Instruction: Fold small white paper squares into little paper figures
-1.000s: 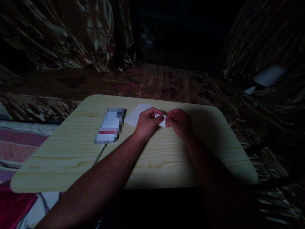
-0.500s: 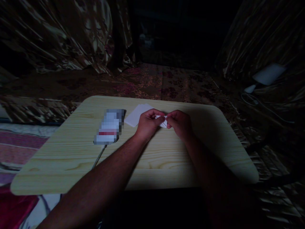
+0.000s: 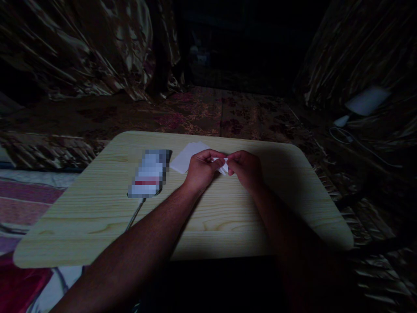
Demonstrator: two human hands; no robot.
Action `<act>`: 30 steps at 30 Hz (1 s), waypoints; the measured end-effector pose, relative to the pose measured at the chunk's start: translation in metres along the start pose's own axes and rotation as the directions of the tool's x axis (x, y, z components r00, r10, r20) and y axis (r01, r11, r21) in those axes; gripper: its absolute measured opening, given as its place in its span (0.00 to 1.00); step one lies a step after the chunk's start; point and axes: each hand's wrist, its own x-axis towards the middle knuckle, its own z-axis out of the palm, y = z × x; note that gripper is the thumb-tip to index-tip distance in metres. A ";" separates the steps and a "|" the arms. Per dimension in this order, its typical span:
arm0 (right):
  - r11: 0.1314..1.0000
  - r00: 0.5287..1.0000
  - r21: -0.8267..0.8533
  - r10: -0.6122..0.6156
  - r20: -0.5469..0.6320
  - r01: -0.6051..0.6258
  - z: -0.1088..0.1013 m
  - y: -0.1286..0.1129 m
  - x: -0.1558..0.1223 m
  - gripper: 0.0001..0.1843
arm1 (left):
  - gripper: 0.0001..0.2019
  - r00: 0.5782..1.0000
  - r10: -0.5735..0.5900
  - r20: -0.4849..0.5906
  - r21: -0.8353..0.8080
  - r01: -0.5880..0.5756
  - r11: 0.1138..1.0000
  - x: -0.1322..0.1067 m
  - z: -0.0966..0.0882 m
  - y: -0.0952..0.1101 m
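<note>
A small folded piece of white paper [image 3: 223,166] is pinched between my two hands over the middle of the table. My left hand [image 3: 202,170] grips its left side, thumb on top and fingers curled behind. On the right side, my right hand [image 3: 245,168] holds it between thumb and forefinger. The fingers cover much of the paper, so its full shape is hidden. Just left of my left hand lies a stack of white paper sheets [image 3: 186,157], partly fanned and partly behind that hand.
A phone-like device [image 3: 148,174], blurred by pixelation, lies left on the wooden table [image 3: 228,217], a cable [image 3: 135,214] running from its near end. Beyond the table's right edge stands a white lamp [image 3: 368,101]. Dark curtains [image 3: 107,43] hang behind, and striped bedding [image 3: 29,200] is at left.
The paper's visible part has shifted slightly between my fingers, with layered edges now showing at its lower side. Both hands have stayed almost in place.
</note>
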 end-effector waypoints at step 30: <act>0.990 0.990 -0.139 0.001 0.138 0.018 -0.008 0.006 0.003 0.06 | 0.09 0.888 0.040 0.457 0.437 -0.264 0.860 0.010 -0.031 0.013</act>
